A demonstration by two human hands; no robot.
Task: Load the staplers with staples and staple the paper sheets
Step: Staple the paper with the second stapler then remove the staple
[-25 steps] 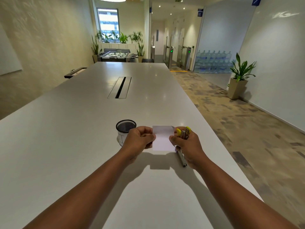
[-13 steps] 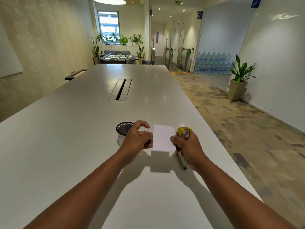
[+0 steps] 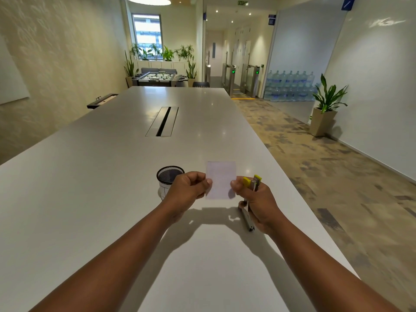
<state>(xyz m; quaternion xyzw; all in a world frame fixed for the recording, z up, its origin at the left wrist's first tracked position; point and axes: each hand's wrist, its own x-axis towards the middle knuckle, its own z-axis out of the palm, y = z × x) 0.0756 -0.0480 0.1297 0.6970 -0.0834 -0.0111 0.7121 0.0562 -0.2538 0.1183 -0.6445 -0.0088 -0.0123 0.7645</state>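
Observation:
A small white paper sheet [image 3: 221, 179] is held upright above the white table [image 3: 108, 199], pinched on both side edges. My left hand [image 3: 188, 190] grips its left edge between thumb and fingers. My right hand [image 3: 258, 200] presses its thumb on the right edge while also holding a yellow stapler [image 3: 251, 183] in the fingers. The stapler's metal staple tray [image 3: 247, 217] hangs open below the hand, toward the table.
A black mesh cup [image 3: 169, 179] stands on the table just left of my left hand. The table's right edge runs close to my right forearm. A cable slot [image 3: 163, 121] lies in the table's middle, farther away.
The paper sheet has been raised and turned more upright. My left hand's fingers, briefly spread half a second ago, have closed again on the paper's left edge.

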